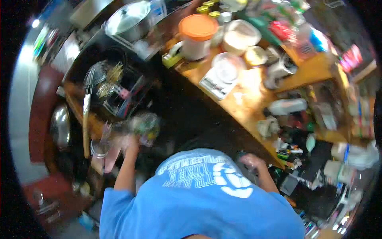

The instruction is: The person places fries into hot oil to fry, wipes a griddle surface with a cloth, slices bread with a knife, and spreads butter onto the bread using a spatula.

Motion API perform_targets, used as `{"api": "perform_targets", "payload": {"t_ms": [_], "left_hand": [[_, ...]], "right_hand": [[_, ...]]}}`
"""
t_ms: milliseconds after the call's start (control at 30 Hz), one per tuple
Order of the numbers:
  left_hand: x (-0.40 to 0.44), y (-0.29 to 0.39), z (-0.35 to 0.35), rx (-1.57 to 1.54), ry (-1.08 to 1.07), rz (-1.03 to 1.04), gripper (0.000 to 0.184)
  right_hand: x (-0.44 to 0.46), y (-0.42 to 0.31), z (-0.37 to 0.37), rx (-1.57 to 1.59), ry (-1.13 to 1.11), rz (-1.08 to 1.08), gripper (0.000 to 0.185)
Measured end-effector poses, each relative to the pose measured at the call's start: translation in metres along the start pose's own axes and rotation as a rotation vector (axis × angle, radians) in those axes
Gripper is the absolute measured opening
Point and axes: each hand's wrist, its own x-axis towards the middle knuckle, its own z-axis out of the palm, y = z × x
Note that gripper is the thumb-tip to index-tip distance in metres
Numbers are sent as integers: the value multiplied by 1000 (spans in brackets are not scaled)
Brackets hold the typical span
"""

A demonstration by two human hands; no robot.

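Note:
My left hand point(129, 143) reaches out at the left, smeared by motion, so its fingers cannot be made out. Right beside it is a see-through bundle with green and purple patches point(145, 126), perhaps a plastic bag; whether I grip it is unclear. A clear jar or cup point(99, 148) stands just left of that hand. Low at my right side is my right hand point(252, 160), blurred too, with a small dark shape at its fingertips. A skimmer with a long wooden handle point(86, 115) lies beyond my left hand.
A wooden counter point(246, 107) runs diagonally at the right, bearing an orange-lidded container point(198, 34), a white tub point(240, 38) and a kitchen scale point(218, 81). A lidded metal pot point(129, 22) stands at the back left. Cluttered shelves point(318, 99) fill the right side.

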Motion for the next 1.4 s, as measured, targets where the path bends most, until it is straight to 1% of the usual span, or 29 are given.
{"api": "perform_targets", "payload": {"t_ms": [33, 100, 133, 167, 200, 233, 267, 300, 333, 367, 400, 433, 500, 600, 633, 733, 767, 833, 867, 967, 1000, 1100, 1167, 1233, 1267, 1300, 1333, 1367, 1400], "left_hand": [[-80, 50, -133, 25, -26, -72, 39], [-116, 65, -156, 45, 189, -75, 38], [-129, 73, -174, 21, 83, -188, 35], [-123, 61, -136, 95, 358, -170, 34], [-100, 29, -86, 198, 442, -53, 35], [-135, 59, -140, 63, 413, -102, 38], [-153, 80, -189, 103, 192, -181, 39], [-140, 63, -153, -70, 286, -183, 42], [-160, 83, -200, -106, 179, -238, 44], [-135, 34, -128, -73, 347, -157, 49], [-163, 61, -178, -59, 226, -224, 54], [-161, 61, -180, -53, 241, -206, 54], [-169, 48, -166, -220, 317, -248, 62], [-219, 79, -191, -42, 440, -284, 57], [-225, 83, -194, 13, 478, -306, 56], [-212, 70, -206, -221, 138, -427, 48], [-206, 64, -197, -237, 145, -451, 48], [-184, 43, -175, -164, 382, -374, 39], [-177, 35, -177, -174, 260, -434, 34], [-194, 51, -201, -143, 427, -452, 34], [-199, 54, -211, -230, 390, -521, 35], [-215, 39, -187, -197, 519, -528, 32], [-240, 45, -195, -440, 498, -732, 28], [-258, 35, -174, -377, 638, -692, 25], [-278, 47, -190, -585, 704, -717, 25], [-289, 44, -187, -602, 715, -757, 25], [-299, 39, -181, -592, 677, -813, 26], [-306, 33, -175, -579, 635, -862, 26], [-312, 30, -167, -621, 672, -927, 24]], "right_hand": [[18, -25, -43, -103, 27, -39, 29], [60, -92, -163, 441, -106, 530, 33], [68, -119, -219, 564, -1, 539, 37], [73, -133, -266, 685, 104, 544, 41], [85, -137, -302, 587, 263, 487, 43], [84, -130, -335, 489, 423, 432, 45], [85, -74, -345, 750, 800, 255, 45], [72, -92, -399, 413, 939, 240, 40], [63, -142, -435, 208, 1256, 445, 34], [53, -138, -458, 411, 1587, 110, 29], [33, -138, -476, 73, 1754, 133, 26], [15, -132, -476, 66, 1777, 140, 26], [-9, -120, -479, 192, 2047, -49, 24], [-3, -105, -464, -18, 1873, 32, 22], [3, -110, -470, -324, 1685, 97, 20], [67, -134, -509, -699, 1401, -46, 12], [91, -139, -533, -876, 1342, -131, 11], [147, -127, -575, -269, 1397, -49, 12], [176, -121, -597, -146, 1389, -37, 14], [250, -104, -662, -3, 1348, 44, 26], [271, -96, -681, 46, 1332, 80, 31], [330, -74, -725, 236, 1262, 139, 46], [377, -29, -749, 441, 1253, 36, 48], [396, 3, -758, 312, 1344, 53, 40], [405, 17, -761, 247, 1390, 66, 37], [404, 25, -771, -81, 1342, 169, 34], [387, -29, -758, 39, 1384, 362, 31], [388, -17, -764, -268, 1368, 374, 28], [395, -8, -764, -161, 1643, 74, 27]]}}
